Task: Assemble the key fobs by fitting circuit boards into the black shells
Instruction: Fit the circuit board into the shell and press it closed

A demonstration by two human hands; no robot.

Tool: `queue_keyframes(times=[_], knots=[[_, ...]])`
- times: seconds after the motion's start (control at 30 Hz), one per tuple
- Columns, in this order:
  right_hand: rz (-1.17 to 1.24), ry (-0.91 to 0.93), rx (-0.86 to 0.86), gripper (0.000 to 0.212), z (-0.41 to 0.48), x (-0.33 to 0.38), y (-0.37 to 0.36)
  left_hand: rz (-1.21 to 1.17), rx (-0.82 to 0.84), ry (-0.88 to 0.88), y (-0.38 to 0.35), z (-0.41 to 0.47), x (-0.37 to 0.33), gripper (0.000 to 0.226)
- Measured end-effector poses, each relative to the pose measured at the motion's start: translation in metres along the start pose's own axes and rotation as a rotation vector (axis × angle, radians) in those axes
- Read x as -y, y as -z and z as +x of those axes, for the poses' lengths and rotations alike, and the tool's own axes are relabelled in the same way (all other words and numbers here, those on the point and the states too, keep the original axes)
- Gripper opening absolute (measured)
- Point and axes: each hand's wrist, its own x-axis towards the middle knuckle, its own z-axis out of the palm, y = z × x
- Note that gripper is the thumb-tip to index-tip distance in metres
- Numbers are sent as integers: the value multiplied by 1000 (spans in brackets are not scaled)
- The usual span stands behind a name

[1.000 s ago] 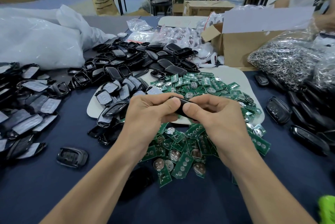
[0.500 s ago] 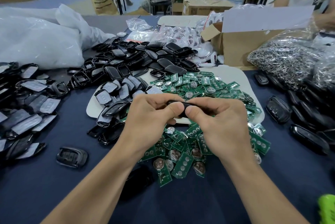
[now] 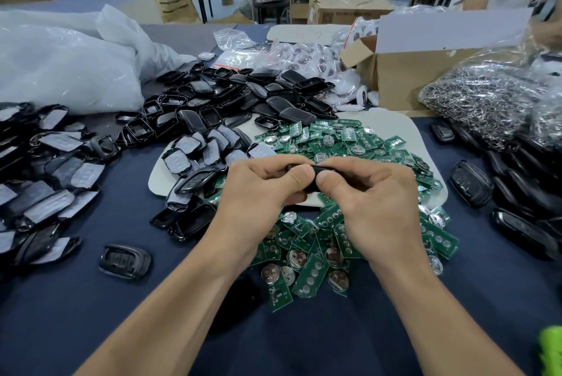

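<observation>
Both hands meet over the middle of the table around one black key fob shell (image 3: 314, 169), mostly hidden by my fingers. My left hand (image 3: 261, 190) grips its left end, thumb on the near edge. My right hand (image 3: 369, 193) grips the right end, thumb tip beside the left thumb. Whether a board sits inside the shell is hidden. A heap of green circuit boards (image 3: 307, 254) with coin cells lies under and behind my hands. Empty black shells (image 3: 231, 101) are piled behind, and shells with grey pads (image 3: 194, 150) lie to the left.
A single fob shell (image 3: 125, 260) lies alone at front left. More padded shells (image 3: 39, 187) cover the left side, finished fobs (image 3: 523, 193) the right. A bag of metal rings (image 3: 486, 104), a cardboard box (image 3: 404, 71) and white plastic bags (image 3: 60, 65) stand behind. A person stands at back right.
My hands have stayed on the shell and drawn a little closer together, the thumbs now almost touching. Nothing else on the table has moved.
</observation>
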Motion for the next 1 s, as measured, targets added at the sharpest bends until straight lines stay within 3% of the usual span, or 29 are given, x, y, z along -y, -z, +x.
queue_keyframes(times=[0.17,0.3,0.4,0.47,0.6,0.77,1.0], knots=[[79,-39,-36,23,1,2,1,-121,75,64,2,3,4,19],[377,-335,25,20,5,1,2,-56,171,19,8,3,3,26],[410,-425,83,12,4,-1,1,-46,209,25,10,4,4,27],[338,-393,93,12,3,-2,-1,-66,225,45,11,7,5,29],[-63,-153,84,4,3,-1,1,-7,216,71,11,10,8,32],[-131,-84,147,26,0,2,3,70,197,78,14,12,11,35],[-143,40,167,28,-3,6,3,102,222,42,19,11,6,35]])
